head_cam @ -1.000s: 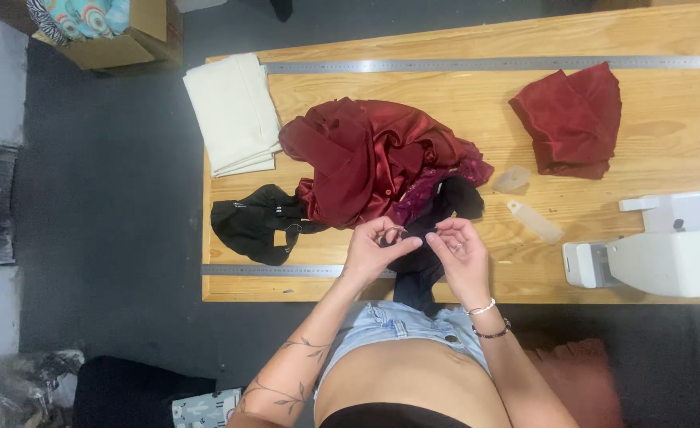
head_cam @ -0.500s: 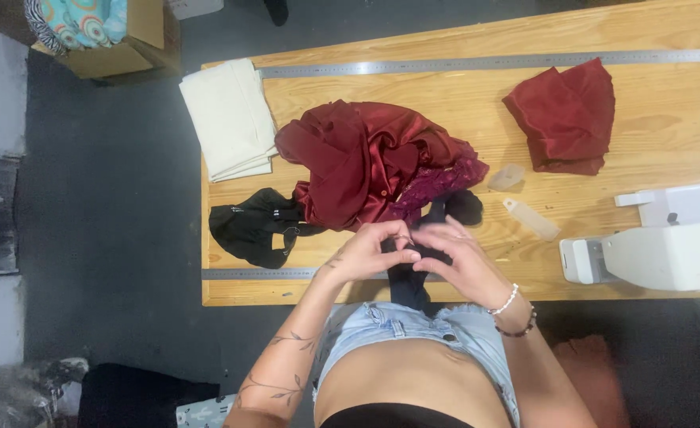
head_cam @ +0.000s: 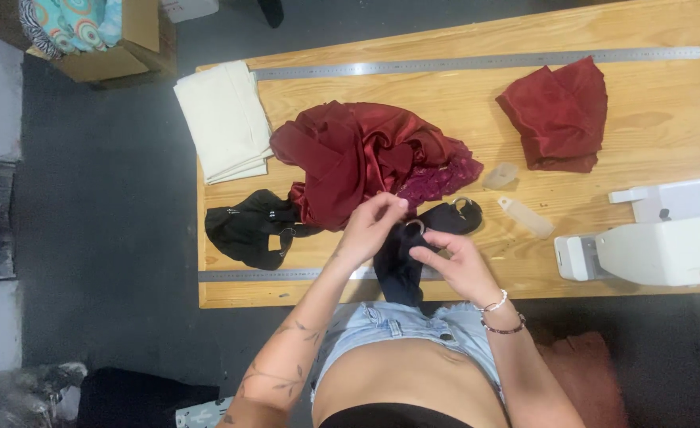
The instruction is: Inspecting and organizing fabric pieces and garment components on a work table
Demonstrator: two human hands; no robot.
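Observation:
A black fabric piece [head_cam: 397, 265] with a metal ring [head_cam: 415, 227] hangs over the near edge of the wooden table [head_cam: 667, 127]. My left hand [head_cam: 372, 226] pinches the fabric at the ring from the left. My right hand [head_cam: 455, 265] grips the same black piece from the right, fingers curled on it. A second ring [head_cam: 462, 203] shows on the black fabric just right of the hands. Behind the hands lies a crumpled dark red satin garment [head_cam: 358, 154] with purple lace [head_cam: 437, 178].
Another black garment [head_cam: 247, 230] lies at the table's left end, folded cream cloth [head_cam: 225, 123] behind it. A folded red cloth [head_cam: 560, 115] sits at the back right. A white sewing machine [head_cam: 659, 238] stands at the right. Metal rulers [head_cam: 477, 62] line the table edges.
The hands have shifted slightly on the black piece; the ring now shows between my fingers, and my right hand sits lower on the fabric.

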